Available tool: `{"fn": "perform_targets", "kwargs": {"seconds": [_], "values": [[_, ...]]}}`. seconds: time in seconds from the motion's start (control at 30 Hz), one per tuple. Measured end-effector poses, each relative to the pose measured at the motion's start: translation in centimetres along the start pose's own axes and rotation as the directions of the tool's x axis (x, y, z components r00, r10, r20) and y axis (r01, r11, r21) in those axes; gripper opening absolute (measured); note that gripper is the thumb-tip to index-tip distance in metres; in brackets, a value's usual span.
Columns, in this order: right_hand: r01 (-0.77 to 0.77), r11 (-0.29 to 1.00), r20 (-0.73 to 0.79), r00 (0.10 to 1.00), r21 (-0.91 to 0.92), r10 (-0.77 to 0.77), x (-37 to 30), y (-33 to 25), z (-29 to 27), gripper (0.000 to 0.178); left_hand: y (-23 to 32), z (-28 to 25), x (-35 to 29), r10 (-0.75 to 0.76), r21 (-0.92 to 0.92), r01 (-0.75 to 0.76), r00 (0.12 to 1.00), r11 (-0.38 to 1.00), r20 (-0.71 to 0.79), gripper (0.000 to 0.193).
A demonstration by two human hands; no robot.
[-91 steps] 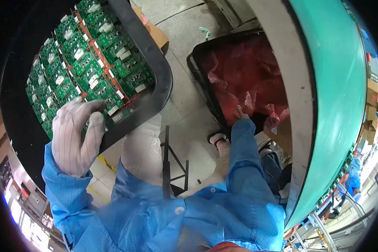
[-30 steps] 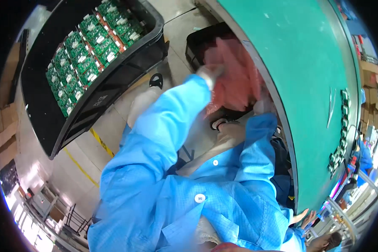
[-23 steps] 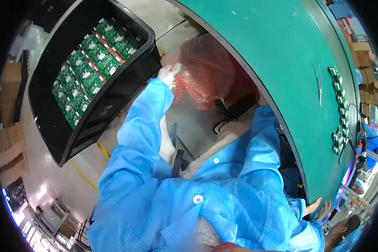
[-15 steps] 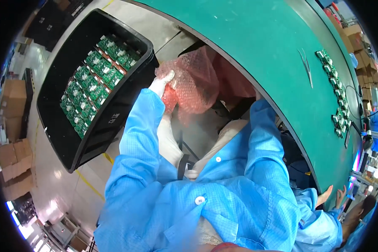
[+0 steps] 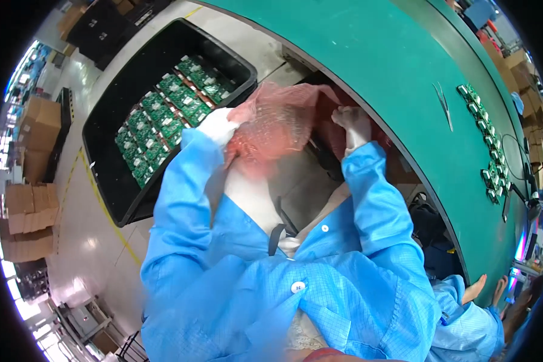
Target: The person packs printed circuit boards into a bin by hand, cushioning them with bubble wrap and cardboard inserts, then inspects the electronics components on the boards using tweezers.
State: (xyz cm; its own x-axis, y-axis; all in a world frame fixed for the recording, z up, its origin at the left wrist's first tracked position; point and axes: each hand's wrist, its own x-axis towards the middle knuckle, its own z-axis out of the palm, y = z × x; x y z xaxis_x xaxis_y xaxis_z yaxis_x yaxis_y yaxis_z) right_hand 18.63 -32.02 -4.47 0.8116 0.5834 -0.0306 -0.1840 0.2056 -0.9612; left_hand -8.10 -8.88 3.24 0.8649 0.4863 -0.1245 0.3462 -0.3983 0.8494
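Right hand (image 5: 353, 123): come out from behind the edge of the green table (image 5: 398, 90), which hid it half a second ago; fingers bunched beside the wrap's edge; I can't tell whether they pinch it.
Pink bubble wrap (image 5: 277, 130): spread wider than in the last frame, now filling the gap between the hands; I read that as handling going from one-handed toward two-handed.
Left hand (image 5: 218, 125): white-gloved, clamped on the wrap's left end; overlaps the near side of the black tub (image 5: 105, 154) in my view; hands well apart.
Wrap axis: long way runs left to right, hand to hand; top edge roughly level, loose folds hang toward the lap from the left-hand side; I can pick out no front or back end, blur eats the detail.
Circuit boards (image 5: 157, 114): green, in rows inside the tub, beyond the left hand and out to its left; untouched.
Tabletop: tweezers (image 5: 444, 107) and a line of small boards (image 5: 481, 117) lie well to the right of the right hand; neither hand near them.
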Motion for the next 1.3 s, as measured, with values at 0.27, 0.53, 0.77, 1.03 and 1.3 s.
{"fn": "perform_targets", "kwargs": {"seconds": [0.27, 0.53, 0.77, 1.03, 1.3], "values": [[-0.405, 0.871, 0.568, 0.661, -0.278, 0.489, -5.0, 0.5, 12.9, 0.079, 4.4, -8.3, -9.2, 0.110, -0.050, -0.110, 0.994, 0.993, 0.001, 0.053], [0.335, 0.281, 0.346, 0.938, -0.899, -0.010, -0.2, -7.2, 16.4, 0.024, 1.2, -15.5, -17.2, -0.174, -0.110, 0.153, 0.962, 0.982, -0.210, 0.044], [0.113, 0.794, 0.435, 0.878, -0.597, 0.202, 1.8, -7.8, 21.8, 0.027, -2.3, -20.4, -20.9, -0.387, -0.685, -0.059, 0.789, 0.726, -0.477, 0.045], [0.657, 0.260, 0.703, 0.689, -0.708, 0.175, -6.7, -9.7, 31.6, 0.030, 1.0, -30.6, -26.6, -0.321, -0.036, 0.401, 0.675, 0.916, -0.664, 0.043], [0.123, 0.747, 0.436, 0.868, -0.654, 0.238, -1.0, -1.7, 37.8, 0.024, -19.7, -40.2, -16.6, -0.619, -0.329, 0.537, 0.553, 0.776, -0.558, 0.056]]}}
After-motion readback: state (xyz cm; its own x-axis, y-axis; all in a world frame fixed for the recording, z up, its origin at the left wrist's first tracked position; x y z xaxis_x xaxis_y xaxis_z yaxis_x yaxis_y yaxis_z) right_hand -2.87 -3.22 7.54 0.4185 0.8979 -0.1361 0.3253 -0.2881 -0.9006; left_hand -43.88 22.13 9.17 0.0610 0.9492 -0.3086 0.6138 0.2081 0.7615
